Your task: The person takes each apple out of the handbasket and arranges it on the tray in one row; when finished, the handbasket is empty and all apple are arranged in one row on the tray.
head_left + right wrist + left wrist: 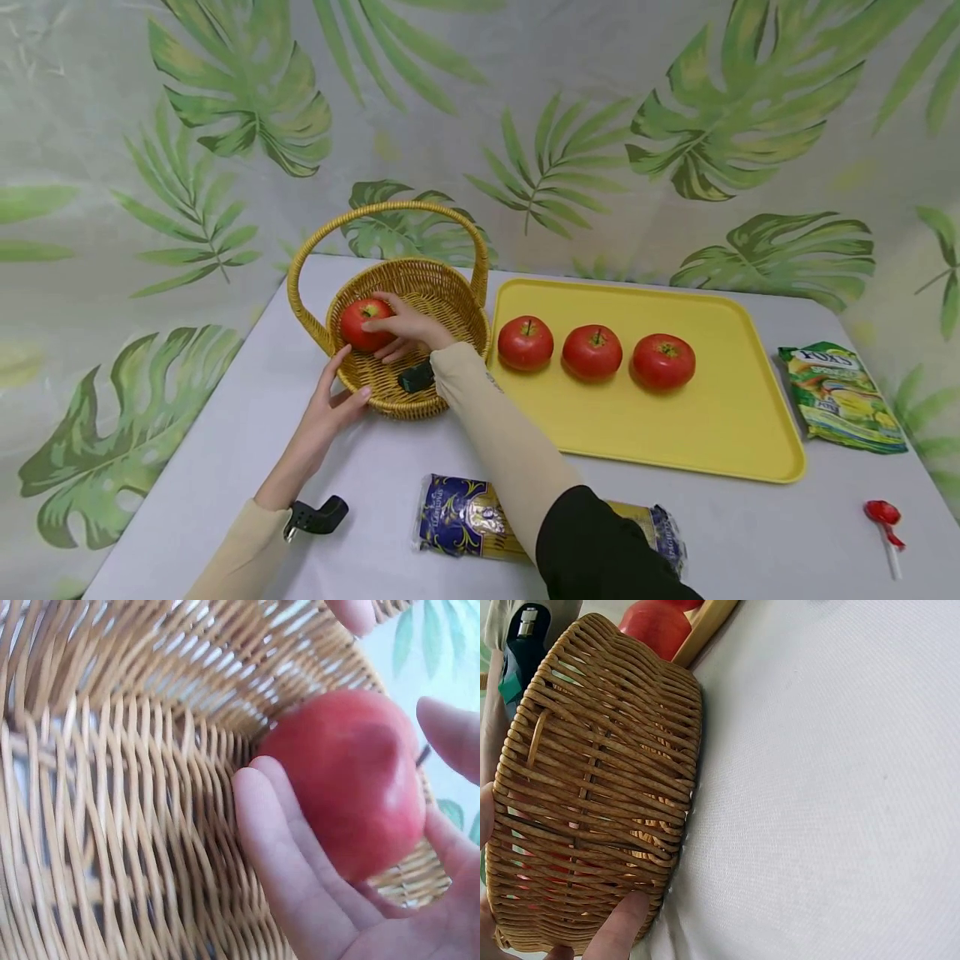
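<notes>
A wicker basket (pixel 408 408) with a tall arched handle stands at the left of the table. Inside it, against the left wall, lies a red apple (pixel 358 323). My right hand (pixel 412 327) reaches into the basket around this apple. In the right wrist view its fingers (pixel 281 847) lie fairly straight along the apple (pixel 345 787), while the thumb stands a little apart. At the basket's near left side is my left hand (pixel 326 417), its extended fingers touching the outside and rim. One fingertip rests on the woven wall (pixel 600 780) in the left wrist view.
Right of the basket, a yellow tray (pixel 637 433) bears three red apples (pixel 592 352) in a row. A green candy bag (pixel 843 398) and a red lollipop (pixel 883 512) lie farther right. Under my right forearm lies a spaghetti pack (pixel 465 517).
</notes>
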The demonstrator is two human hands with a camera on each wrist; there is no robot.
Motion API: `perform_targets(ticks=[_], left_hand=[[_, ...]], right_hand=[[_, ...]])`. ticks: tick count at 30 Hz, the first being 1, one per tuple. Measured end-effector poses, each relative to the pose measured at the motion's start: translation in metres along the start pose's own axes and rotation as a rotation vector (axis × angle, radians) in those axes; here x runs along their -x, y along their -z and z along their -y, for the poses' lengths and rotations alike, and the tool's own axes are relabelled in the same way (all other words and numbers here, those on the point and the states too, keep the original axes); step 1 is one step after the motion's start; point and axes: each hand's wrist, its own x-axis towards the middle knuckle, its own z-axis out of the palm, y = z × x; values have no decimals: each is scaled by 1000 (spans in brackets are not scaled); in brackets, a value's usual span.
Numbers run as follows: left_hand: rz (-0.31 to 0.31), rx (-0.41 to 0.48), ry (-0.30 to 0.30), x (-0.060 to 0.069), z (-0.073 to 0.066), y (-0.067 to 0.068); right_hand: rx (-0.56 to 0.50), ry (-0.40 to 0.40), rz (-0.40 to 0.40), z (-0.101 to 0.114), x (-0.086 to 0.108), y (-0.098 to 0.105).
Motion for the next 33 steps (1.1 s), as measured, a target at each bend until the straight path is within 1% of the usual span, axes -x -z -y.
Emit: perform_targets(ticks=[2, 4, 8, 11, 13, 16, 20, 27, 33], left_hand=[[0, 1, -1, 0, 0, 0], [-1, -1, -1, 0, 0, 0], [0, -5, -1, 1, 0, -1], [-1, 2, 1, 0, 0, -1], [-2, 7, 1, 0, 0, -1], [-1, 5, -1, 0, 0, 0], [2, -5, -8, 0, 0, 0], [1, 6, -13, 1, 0, 1], [3, -2, -12, 1, -1, 0]], right_hand=[[-67, -21, 5, -2, -3, -2], [-164, -40, 7, -4, -5, -5], [-339, -62, -15, -5, -7, -9], [-397, -59, -48, -5, -8, -12], [-411, -62, -65, -5, -8, -12], [-397, -64, -74, -4, -5, -10], [-328, -37, -56, -3, 0, -2], [-210, 41, -6, 0, 10, 21], [-79, 101, 42, 3, 27, 41]])
